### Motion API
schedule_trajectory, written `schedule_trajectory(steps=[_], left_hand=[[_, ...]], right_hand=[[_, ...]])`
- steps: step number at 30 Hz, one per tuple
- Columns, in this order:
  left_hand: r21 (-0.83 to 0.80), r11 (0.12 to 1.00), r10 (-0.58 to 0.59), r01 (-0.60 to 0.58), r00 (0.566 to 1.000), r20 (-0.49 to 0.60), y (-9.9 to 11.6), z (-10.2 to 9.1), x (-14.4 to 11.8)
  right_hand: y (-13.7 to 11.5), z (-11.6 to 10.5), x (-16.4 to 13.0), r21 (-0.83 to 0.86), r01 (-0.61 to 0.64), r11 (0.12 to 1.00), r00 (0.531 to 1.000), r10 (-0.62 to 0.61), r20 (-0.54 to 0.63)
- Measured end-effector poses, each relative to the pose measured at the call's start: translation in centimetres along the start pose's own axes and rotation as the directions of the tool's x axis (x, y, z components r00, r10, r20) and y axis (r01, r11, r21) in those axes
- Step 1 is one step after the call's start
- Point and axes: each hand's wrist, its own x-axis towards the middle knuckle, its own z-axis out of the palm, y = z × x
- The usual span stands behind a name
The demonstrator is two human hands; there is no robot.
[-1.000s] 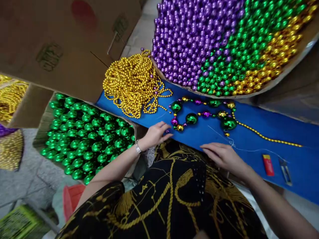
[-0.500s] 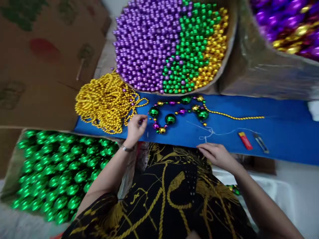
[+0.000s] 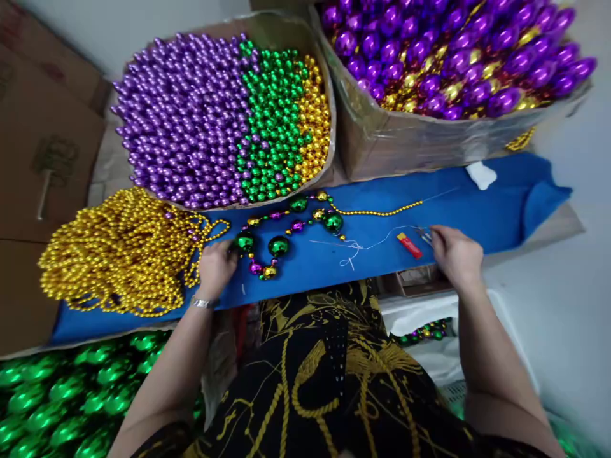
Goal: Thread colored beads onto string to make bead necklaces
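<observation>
A pale wall (image 3: 133,19) runs along the top left of the frame, plain and evenly lit. Flat brown cardboard (image 3: 42,159) leans at the left edge. A blue cloth (image 3: 501,197) covers the work surface across the middle of the frame, bunched up at its right end. Behind it, at upper centre, stands an open box (image 3: 329,95) of purple, green and gold beads, and at upper right a second box (image 3: 429,143) of larger purple and gold ones. A light grey floor (image 3: 573,305) fills the right side. At lower left lies a heap of green balls (image 3: 57,394). Light is soft and bright, casting few shadows.
</observation>
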Motion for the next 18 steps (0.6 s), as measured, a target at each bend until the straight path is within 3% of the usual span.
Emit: schedule_trajectory(steps=[3, 6, 8, 13, 18], left_hand=[[0.0, 1.0, -0.018, 0.018, 0.997, -0.069, 0.1, -1.3, -0.5], [-0.032, 0.997, -0.07, 0.066, 0.985, -0.159, 0.4, -3.4, -0.7], [-0.097, 0.992, -0.106, 0.087, 0.972, -0.208, 0.9, -5.1, -0.5], [-0.416, 0.909, -0.159, 0.003, 0.926, -0.342, 3.4, -10.0, 2.2], [-0.477, 0.857, -0.053, -0.196, 0.886, -0.46, 4.8, -14.1, 8.0]], right_hand=[[0.2, 0.1, -0.7, 0.107, 0.039, 0.994, 0.999, -0.043, 0.031], [-3.1, 1.6, -1.4, 0.273, 0.186, 0.944, 0.969, -0.222, 0.106], [-6.1, 2.9, -1.7, 0.304, 0.301, 0.904, 0.918, -0.361, 0.163], [-11.7, 5.0, -1.8, 0.062, 0.622, 0.781, 0.753, -0.618, 0.226], [-12.9, 6.0, -1.7, -0.244, 0.729, 0.64, 0.673, -0.735, 0.086]])
